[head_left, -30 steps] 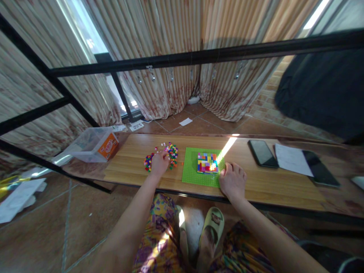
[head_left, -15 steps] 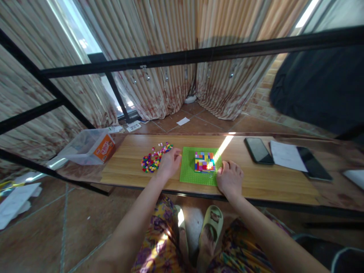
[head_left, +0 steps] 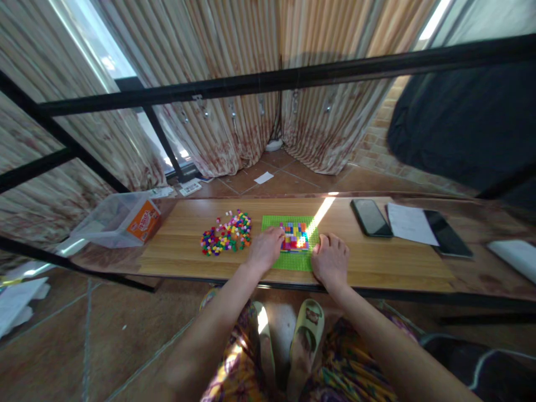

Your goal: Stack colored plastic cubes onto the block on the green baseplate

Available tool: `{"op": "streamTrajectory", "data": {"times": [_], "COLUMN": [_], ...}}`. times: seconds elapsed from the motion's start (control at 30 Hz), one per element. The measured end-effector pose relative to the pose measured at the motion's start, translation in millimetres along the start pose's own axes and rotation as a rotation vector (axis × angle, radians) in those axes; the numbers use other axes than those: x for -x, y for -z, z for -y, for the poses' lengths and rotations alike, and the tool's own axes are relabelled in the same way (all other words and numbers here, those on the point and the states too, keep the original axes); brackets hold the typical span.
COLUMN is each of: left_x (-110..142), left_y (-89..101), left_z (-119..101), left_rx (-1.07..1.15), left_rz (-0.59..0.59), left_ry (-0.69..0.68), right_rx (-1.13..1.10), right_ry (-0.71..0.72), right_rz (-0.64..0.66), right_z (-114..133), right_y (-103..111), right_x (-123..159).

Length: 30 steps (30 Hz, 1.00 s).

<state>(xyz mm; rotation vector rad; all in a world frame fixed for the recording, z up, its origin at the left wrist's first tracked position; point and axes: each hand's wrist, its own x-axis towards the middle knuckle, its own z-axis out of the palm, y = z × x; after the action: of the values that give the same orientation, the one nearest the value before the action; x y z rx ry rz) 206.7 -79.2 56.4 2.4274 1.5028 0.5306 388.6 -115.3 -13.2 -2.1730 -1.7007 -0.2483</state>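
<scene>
A green studded baseplate [head_left: 288, 262] lies on the wooden table, bearing a low rectangular block of many-coloured toy bricks [head_left: 296, 237]. My left hand [head_left: 266, 247] is over the plate's left part, fingertips pinched at the left side of the brick block. Whatever is in that pinch is too small to make out. Along the plate's right edge, my right hand [head_left: 331, 259] rests with curled fingers, gripping the edge near its lower corner. Left of the plate spreads a pile of loose small bricks [head_left: 226, 234] in mixed colours.
A clear plastic box [head_left: 113, 223] with an orange label stands at the table's left end. To the right lie a phone [head_left: 371, 218], a white paper sheet [head_left: 410, 224] and a second dark device [head_left: 450, 234]. A black metal bar [head_left: 268, 82] crosses beyond the table.
My left hand has moved right, from beside the loose bricks to the left side of the brick block. My right hand stays at the plate's edge. The whole view has shifted slightly.
</scene>
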Motion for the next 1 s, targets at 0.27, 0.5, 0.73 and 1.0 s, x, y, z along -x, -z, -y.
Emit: {"op": "streamTrajectory", "data": {"times": [0.27,0.5,0.73,1.0], "left_x": [0,1,3,5], "left_y": [-15.6,-23.2,-28.7,-33.8], "left_z": [-2,-2,-3,-2], "left_rx": [-0.153,-0.131,-0.010,0.058], "left_rz": [-0.039,-0.105,-0.218,-0.305], "left_ry": [0.004,-0.008,0.010,0.020], "right_rx": [-0.011,-0.006,-0.009,-0.013], "right_ry": [-0.009,-0.001,-0.002,0.000], "right_rz": [0.009,0.000,-0.012,0.001], "right_z": [-1,-1,-1,-1], "right_y": [-2,-3,-2,-3], "right_x": [-1,-1,-1,-1]}}
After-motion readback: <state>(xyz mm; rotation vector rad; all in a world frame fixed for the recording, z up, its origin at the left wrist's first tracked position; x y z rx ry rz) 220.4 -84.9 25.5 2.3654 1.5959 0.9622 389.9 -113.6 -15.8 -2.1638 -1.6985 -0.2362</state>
